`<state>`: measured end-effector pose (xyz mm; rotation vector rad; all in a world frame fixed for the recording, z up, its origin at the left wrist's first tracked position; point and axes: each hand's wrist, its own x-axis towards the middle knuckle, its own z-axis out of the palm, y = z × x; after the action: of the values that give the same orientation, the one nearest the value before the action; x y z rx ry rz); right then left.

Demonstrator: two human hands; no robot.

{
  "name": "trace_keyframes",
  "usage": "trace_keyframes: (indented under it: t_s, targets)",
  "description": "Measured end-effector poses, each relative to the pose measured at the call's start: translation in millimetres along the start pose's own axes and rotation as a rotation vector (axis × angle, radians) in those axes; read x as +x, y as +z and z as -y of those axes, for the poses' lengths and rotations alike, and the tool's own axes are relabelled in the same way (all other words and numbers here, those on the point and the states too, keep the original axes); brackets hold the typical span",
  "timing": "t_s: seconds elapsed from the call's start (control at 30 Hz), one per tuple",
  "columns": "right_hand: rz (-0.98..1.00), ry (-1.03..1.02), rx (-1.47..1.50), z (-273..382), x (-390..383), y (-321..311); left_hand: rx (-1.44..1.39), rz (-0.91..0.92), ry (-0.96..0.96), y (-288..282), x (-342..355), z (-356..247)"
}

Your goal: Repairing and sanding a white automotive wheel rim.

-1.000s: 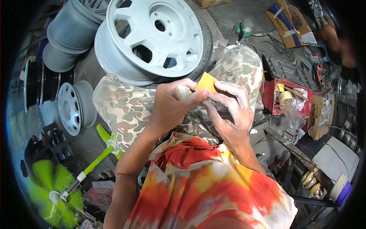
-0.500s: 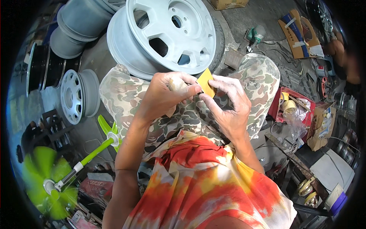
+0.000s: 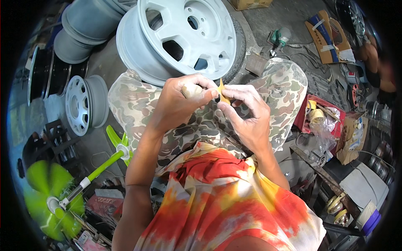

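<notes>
A small piece of yellow sandpaper (image 3: 225, 93) is bent up between my two hands, above my lap. My right hand (image 3: 249, 109) grips it with thumb and fingers from the right side. From the left, my left hand (image 3: 180, 98) pinches at its edge, beside a small dark thing (image 3: 217, 99) whose kind I cannot make out. A pale beige lump (image 3: 191, 90) is also tucked in the curl of the left hand. Just beyond my hands a grey-primed wheel rim (image 3: 188, 46) leans tilted on a tyre (image 3: 239, 46).
More grey rims (image 3: 77, 104) stand at the left. A green-bladed fan (image 3: 54, 205) is low left. At the right are a red tray (image 3: 299, 119) of tape and plastic, a torn carton (image 3: 326, 39) and a green power tool (image 3: 281, 37). Another person (image 3: 372, 54) is at the far right.
The yellow sandpaper has gone from lying flat toward me to being folded upright. My right hand has shifted slightly left, closer to the left hand.
</notes>
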<state>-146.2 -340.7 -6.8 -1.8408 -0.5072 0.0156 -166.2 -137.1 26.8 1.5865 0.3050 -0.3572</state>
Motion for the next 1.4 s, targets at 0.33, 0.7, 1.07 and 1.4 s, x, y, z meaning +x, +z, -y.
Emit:
trace_keyframes:
  t_s: [0.33,0.7,1.07,1.4]
  targets:
    - [0.052,0.259,0.38,-12.5,-10.0,4.6,0.157,0.009,0.298,2.9,1.8,5.7]
    - [0.121,0.24,0.221,-13.8,-22.0,1.5,0.073,0.119,-0.077,0.8,-11.1,29.9]
    - [0.442,-0.248,-0.297,-37.6,24.0,-13.4,0.12,-0.108,0.007,-16.4,-3.6,36.4]
    - [0.668,-0.498,-0.519,-115.3,89.0,22.8,0.903,-0.72,0.451,-117.6,100.1,-47.6]
